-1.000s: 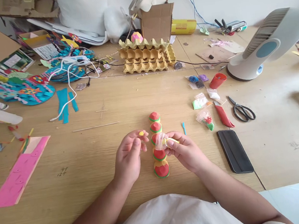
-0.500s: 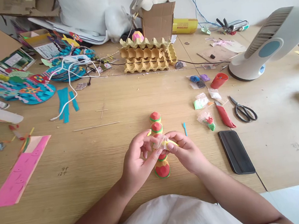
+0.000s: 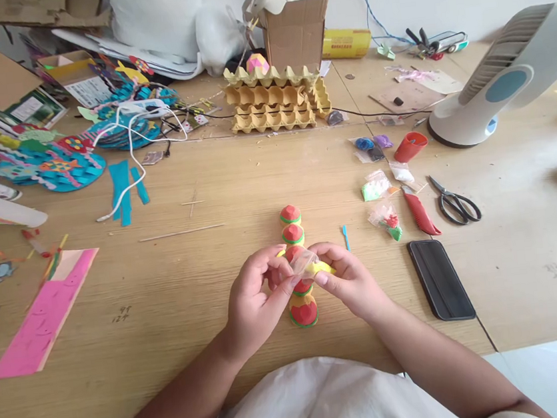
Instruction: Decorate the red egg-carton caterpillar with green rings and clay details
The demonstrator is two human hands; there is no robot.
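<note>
Between both hands is a small clear plastic bag with yellow modelling clay in it. My left hand pinches one end of the bag between thumb and fingers. A small yellow bit shows at its index fingertip. The clay end of the bag is in the closed thumb and fingers of my right hand. Directly below lies a row of egg-carton cups covered in red with green rims; my hands and the bag hide its middle. A small blue clay tool lies beyond my right hand.
To the right lie bagged clay, a red cup, a red-handled knife, scissors and a black phone. A white fan stands behind them. Egg cartons are at the back, pink card at left.
The view has shifted slightly. Both hands keep hold of the bag, and slightly more of the yellow clay shows beside my right thumb.
</note>
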